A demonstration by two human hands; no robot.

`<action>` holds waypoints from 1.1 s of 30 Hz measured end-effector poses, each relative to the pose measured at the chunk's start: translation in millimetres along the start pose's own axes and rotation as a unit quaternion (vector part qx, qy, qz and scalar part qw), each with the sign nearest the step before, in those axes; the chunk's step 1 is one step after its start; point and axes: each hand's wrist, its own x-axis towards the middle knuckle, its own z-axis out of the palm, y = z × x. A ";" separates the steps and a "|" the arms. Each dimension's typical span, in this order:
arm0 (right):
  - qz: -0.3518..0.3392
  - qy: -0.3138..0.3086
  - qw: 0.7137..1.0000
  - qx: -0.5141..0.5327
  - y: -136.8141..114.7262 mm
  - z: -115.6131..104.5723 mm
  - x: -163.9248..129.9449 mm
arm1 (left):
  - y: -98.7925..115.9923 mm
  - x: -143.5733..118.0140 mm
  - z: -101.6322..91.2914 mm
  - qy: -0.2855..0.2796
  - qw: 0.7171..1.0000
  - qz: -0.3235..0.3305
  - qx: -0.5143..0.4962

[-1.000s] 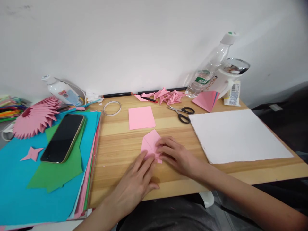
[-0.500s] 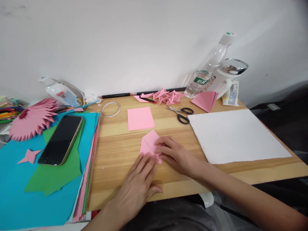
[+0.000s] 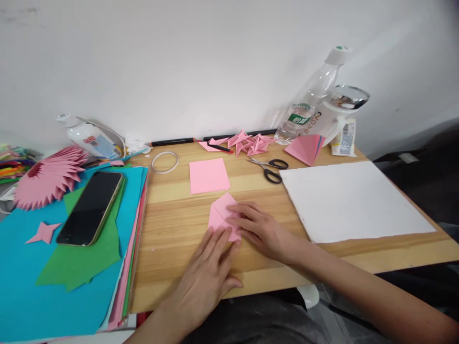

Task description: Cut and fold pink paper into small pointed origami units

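My left hand [image 3: 210, 274] lies flat, fingers extended, pressing the near edge of the folded pink paper [image 3: 222, 215] at mid-table [image 3: 172, 224]. My right hand [image 3: 260, 229], its grip open, pins the paper's right side with its fingertips.

A light wooden desk [image 3: 179, 224] runs along the wall. On its left lies a stack of coloured paper sheets [image 3: 21, 286]. At the middle sit a flat pink square [image 3: 209, 175] and, nearer, a folded pink paper [image 3: 220, 215]. Behind them: a tape ring [image 3: 165, 161], small folded pink pieces [image 3: 251, 143] and black-handled scissors [image 3: 270, 169]. A big white sheet [image 3: 355, 200] covers the right side.
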 end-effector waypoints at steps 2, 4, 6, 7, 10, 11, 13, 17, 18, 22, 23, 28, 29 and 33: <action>-0.010 0.000 1.000 -0.004 1.1 0.6 -0.4 | 0.0 -0.4 0.3 -0.001 1.000 0.000 -0.002; -0.014 -0.001 1.000 -0.008 1.7 1.0 -0.6 | -0.5 -1.0 0.6 -0.001 1.000 -0.002 -0.004; -0.012 -0.002 1.000 -0.011 1.5 1.0 -0.7 | -1.2 -1.5 0.9 0.001 1.000 -0.007 -0.007; -0.011 -0.003 1.000 -0.013 1.1 0.9 -0.7 | -1.5 -1.7 1.1 0.002 1.000 -0.006 -0.008; -0.008 -0.006 1.000 -0.015 0.0 0.3 -0.2 | -2.1 -2.1 1.8 0.006 1.000 -0.003 -0.006; -0.008 -0.007 1.000 -0.015 -0.2 0.1 -0.1 | -2.2 -2.2 2.0 0.008 1.000 0.000 -0.003; -0.007 -0.010 1.000 -0.015 -0.4 -0.1 0.1 | -2.4 -2.4 2.4 0.010 1.000 0.004 0.004; -0.009 -0.008 1.000 -0.012 0.0 0.1 -0.2 | -2.5 -2.2 2.7 0.011 1.000 0.007 0.017; -0.010 -0.007 1.000 -0.012 0.2 0.3 -0.3 | -2.3 -1.9 2.6 0.012 1.000 0.007 0.019; -0.012 -0.005 1.000 -0.014 1.2 1.0 -0.8 | -1.4 -0.2 1.4 0.010 1.000 0.011 0.019; -0.014 -0.006 1.000 -0.015 1.7 1.2 -0.9 | -1.2 0.0 1.1 0.008 1.000 0.010 0.018; -0.027 -0.003 1.000 -0.012 4.3 1.0 -0.6 | -1.8 -1.7 0.9 0.005 1.000 0.002 -0.002; -0.030 -0.002 0.999 -0.012 4.5 0.9 -0.4 | -1.9 -2.2 1.0 0.002 1.000 -0.003 -0.009; -0.028 0.000 1.000 -0.007 4.3 0.9 0.3 | -0.5 -2.1 -0.3 -0.008 0.998 -0.038 -0.046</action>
